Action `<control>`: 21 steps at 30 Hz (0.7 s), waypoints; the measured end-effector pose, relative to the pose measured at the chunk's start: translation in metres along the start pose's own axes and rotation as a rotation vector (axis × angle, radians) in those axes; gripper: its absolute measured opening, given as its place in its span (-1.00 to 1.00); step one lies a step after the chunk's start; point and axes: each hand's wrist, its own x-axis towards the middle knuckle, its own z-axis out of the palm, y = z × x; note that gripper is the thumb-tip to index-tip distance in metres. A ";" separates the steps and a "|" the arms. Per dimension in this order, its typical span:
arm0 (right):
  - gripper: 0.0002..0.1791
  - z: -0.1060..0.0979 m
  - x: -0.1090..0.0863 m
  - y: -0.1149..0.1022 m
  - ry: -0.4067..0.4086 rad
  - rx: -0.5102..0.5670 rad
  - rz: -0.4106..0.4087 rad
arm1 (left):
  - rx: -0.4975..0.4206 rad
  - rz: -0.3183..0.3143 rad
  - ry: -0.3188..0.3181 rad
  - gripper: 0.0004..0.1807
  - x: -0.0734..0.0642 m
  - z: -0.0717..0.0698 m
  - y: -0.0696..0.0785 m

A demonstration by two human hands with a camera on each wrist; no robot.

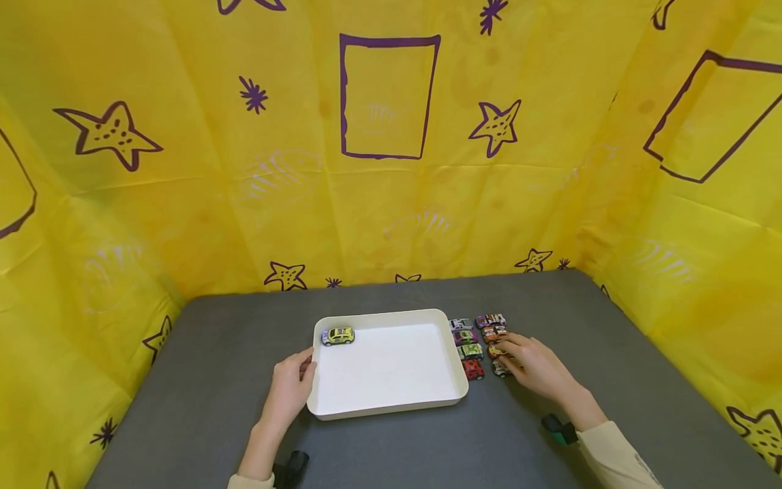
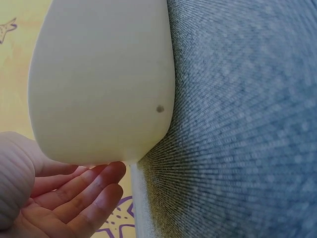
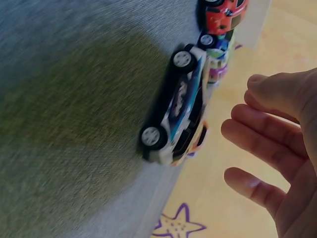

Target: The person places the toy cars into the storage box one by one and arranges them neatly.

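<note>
A shallow white tray lies on the dark table, with a yellow toy car in its far left corner. Beside the tray's left wall is my left hand; in the left wrist view its relaxed fingers rest against the outside of the tray wall. My right hand hovers over the right column of toy cars, its fingers apart and partly hiding a red-and-yellow car. In the right wrist view, a white-and-blue toy car stands near these fingers, with nothing between them.
To the right of the tray, toy cars stand in two columns, among them a red one, a green one and a purple one. Yellow patterned cloth hangs behind and at both sides of the table.
</note>
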 end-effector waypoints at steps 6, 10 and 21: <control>-0.75 -0.001 -0.008 0.006 0.005 0.003 0.013 | 0.006 0.009 0.004 -0.71 0.000 0.000 0.000; -0.75 -0.002 -0.013 0.008 0.008 0.006 0.023 | 0.001 0.005 0.005 -0.71 0.001 0.000 0.000; -0.73 -0.004 -0.023 0.009 -0.030 -0.030 0.091 | -0.006 0.006 0.000 -0.72 0.000 -0.001 0.000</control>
